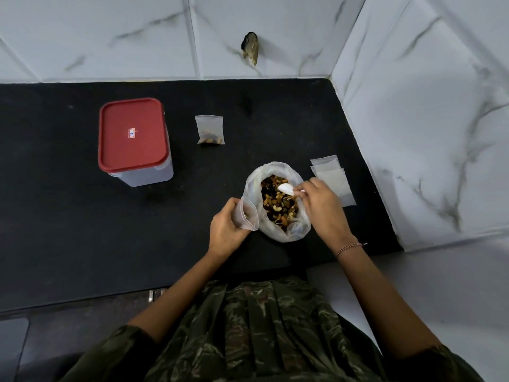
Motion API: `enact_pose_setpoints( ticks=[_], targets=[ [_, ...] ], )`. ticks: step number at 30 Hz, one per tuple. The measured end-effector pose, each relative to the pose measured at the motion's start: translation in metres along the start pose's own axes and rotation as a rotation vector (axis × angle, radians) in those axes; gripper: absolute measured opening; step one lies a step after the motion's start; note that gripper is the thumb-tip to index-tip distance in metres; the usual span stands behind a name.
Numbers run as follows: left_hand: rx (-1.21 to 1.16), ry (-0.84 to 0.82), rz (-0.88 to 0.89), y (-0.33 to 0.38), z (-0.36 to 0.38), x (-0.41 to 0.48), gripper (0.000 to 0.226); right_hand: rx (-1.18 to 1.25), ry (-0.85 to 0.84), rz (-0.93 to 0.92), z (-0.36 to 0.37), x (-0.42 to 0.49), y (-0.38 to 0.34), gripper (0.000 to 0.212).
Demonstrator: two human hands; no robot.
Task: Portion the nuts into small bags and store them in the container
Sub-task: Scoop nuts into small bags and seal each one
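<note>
Mixed nuts (278, 206) fill an open clear plastic sack (271, 169) standing near the front edge of the black counter (82, 230). I see only the top layer; how deep the sack is filled I cannot tell. A white spoon (286, 188) lies with its bowl over the far side of the nuts. Its handle is almost wholly hidden under the right hand (322, 208), whose curled fingertips pinch it at the sack's right rim. Just left of the sack, and touching it, the left hand (225, 227) grips a small zip bag (249, 216) with curled fingers, mouth open toward the sack. The bag's lower part is covered by the palm, and I can barely make out a few dark pieces inside. Behind the right hand lies a stack of empty small bags (333, 179), partly overlapped and partly hidden by that hand. Farther back sits one small bag (210, 130) with nuts at its bottom. At far left, well apart, stands the container (143, 177), its red lid (133, 133) on and its contents unseen.
</note>
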State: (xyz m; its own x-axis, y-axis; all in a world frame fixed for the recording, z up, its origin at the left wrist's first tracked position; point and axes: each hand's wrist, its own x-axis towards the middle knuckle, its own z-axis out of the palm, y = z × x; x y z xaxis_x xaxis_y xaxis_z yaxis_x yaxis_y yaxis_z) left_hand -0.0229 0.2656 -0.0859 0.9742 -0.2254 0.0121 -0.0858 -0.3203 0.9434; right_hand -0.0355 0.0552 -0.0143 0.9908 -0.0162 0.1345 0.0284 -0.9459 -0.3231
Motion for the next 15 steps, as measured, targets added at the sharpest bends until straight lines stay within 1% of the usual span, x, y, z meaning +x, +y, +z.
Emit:
enact_pose_setpoints(
  ticks=[3,9,15],
  targets=[
    [0.018,-0.002,-0.008,-0.001,0.001,0.000,0.037,-0.025,-0.053,0.067,0.003,0.007,0.010,0.023],
    [0.053,-0.006,-0.008,-0.004,0.004,0.001,0.043,-0.057,-0.093,0.087,0.016,0.016,0.005,0.023],
    [0.104,-0.001,-0.012,-0.008,0.007,0.002,0.045,0.035,-0.136,0.169,0.021,0.022,-0.002,0.020]
  ],
)
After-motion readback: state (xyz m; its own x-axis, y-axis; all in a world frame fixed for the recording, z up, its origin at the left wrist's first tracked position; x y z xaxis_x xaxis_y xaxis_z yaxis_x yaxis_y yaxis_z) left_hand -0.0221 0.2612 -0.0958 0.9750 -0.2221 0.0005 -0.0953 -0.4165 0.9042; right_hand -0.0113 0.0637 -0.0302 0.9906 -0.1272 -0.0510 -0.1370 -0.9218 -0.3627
